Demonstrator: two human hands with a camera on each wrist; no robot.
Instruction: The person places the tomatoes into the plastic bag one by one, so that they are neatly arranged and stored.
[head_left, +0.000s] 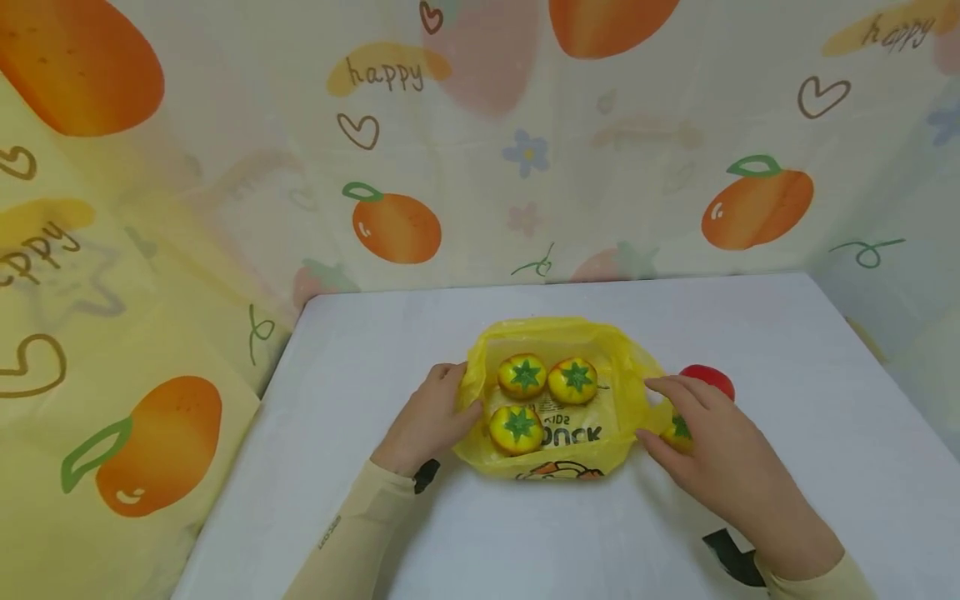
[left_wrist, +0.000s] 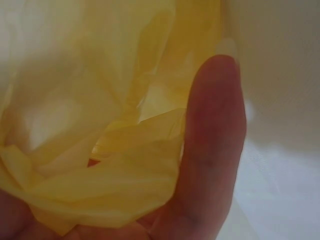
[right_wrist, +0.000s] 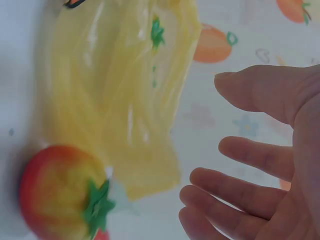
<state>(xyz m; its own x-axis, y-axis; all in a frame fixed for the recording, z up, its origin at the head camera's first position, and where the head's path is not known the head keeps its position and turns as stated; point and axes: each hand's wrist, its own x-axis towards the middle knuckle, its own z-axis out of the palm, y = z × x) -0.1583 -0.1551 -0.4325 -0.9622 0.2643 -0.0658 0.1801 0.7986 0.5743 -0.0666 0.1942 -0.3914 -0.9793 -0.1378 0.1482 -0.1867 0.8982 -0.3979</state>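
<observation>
A yellow plastic bag (head_left: 555, 471) lies with its mouth spread upward, and three yellow tomato-like fruits (head_left: 522, 376) with green star tops sit inside. My left hand (head_left: 431, 417) grips the bag's left rim; in the left wrist view its thumb (left_wrist: 215, 135) lies along the yellow film (left_wrist: 110, 185). Beside the bag's right end is my right hand (head_left: 720, 450), its fingers spread and holding nothing. The right wrist view shows that hand (right_wrist: 250, 165) apart from the bag (right_wrist: 115, 100), with a red-yellow fruit (right_wrist: 60, 192) below the bag's edge.
Right of the bag, partly behind my right hand, are a red object (head_left: 708, 379) and another green-topped fruit (head_left: 677, 433). They rest on a white table (head_left: 375, 333). A patterned cloth (head_left: 615, 100) hangs behind it and at the left.
</observation>
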